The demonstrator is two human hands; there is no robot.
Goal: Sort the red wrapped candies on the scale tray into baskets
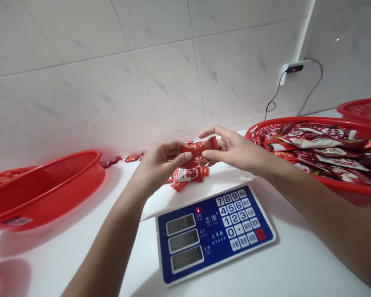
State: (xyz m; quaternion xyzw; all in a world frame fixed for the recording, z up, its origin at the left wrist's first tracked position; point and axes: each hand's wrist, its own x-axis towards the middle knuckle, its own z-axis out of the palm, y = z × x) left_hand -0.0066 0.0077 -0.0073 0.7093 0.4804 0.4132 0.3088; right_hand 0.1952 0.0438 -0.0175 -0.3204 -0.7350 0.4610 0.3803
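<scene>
Between my two hands is a red candy packet (199, 152) with gold print, raised above the weighing platform. My left hand (167, 159) pinches its left end, thumb on the near face. On the other end my right hand (230, 147) grips it with the thumb, its index finger lifted. Just below lie several red wrapped candies (190, 175) on the white platform of the digital scale (216, 235). The scale has a blue panel with three displays, number keys and a lit red light. My palms hide part of the platform behind.
At right, a red basket (297, 119) holds many red packets, with another red basket (358, 108) behind it. A red basket (89, 173) stands at left. Several candies (132, 158) lie by the tiled wall. A power strip (297, 68) with cables hangs there.
</scene>
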